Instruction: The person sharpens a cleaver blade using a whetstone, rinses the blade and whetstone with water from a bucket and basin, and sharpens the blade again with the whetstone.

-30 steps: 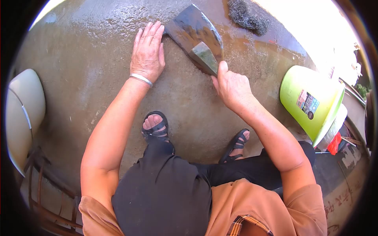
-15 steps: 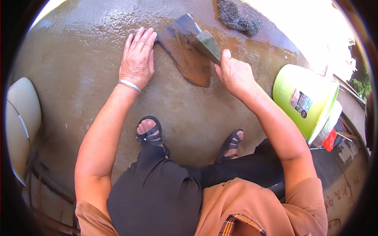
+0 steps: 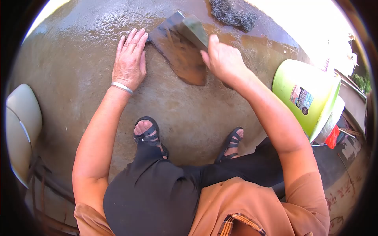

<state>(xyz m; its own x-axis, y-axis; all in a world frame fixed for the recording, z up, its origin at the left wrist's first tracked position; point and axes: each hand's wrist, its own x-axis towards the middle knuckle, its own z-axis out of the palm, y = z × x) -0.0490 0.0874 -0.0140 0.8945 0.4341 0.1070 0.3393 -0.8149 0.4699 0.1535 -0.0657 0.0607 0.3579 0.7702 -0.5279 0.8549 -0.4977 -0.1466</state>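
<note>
A wide dark blade [image 3: 177,51], wet and streaked with rusty brown, lies flat on the concrete floor. My left hand [image 3: 130,57] is spread palm down at the blade's left corner, over its short dark end, and its fingers reach forward. In my right hand [image 3: 223,57] is a grey-green flat stone [image 3: 193,29], gripped by its near end. The stone's far part is over the upper right of the blade and slightly blurred. Whether my left fingers grip anything underneath cannot be seen.
A tangle of dark wire mesh [image 3: 233,15] sits on the wet floor beyond the blade. On the right a lime green bucket [image 3: 291,92] lies tipped, with a red bag [image 3: 332,137] beside it. A pale rounded object [image 3: 23,126] stands at the far left.
The stone in my right hand has moved up and left across the blade, from its lower right part. My left hand and the blade appear shifted slightly left in view, along with the mesh.
</note>
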